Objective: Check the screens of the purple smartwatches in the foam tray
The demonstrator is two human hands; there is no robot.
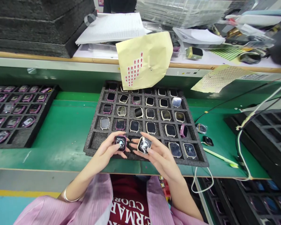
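My left hand (pixel 110 148) is closed around a purple smartwatch (pixel 120 142) without a strap; its lit screen shows a dial. In my right hand (pixel 158 153) is a silver-coloured smartwatch (pixel 144 144), lit with a similar dial and held by the edges, the thumb near its lower right corner. Both watches are over the front row of a black foam tray (pixel 93 145). Its compartments hold many strapless watches, pale and purple, among them a pale one (pixel 170 130) and a purple one on its side (pixel 183 130). My hands hide some front compartments.
Another foam tray of purple watches (pixel 18 137) lies at left on the green bench (pixel 61 122). A shelf (pixel 98 60) behind carries papers, black foam blocks (pixel 37 28) and a yellow sheet (pixel 144 59) hanging down. Cables and a green stick (pixel 221 157) lie at right.
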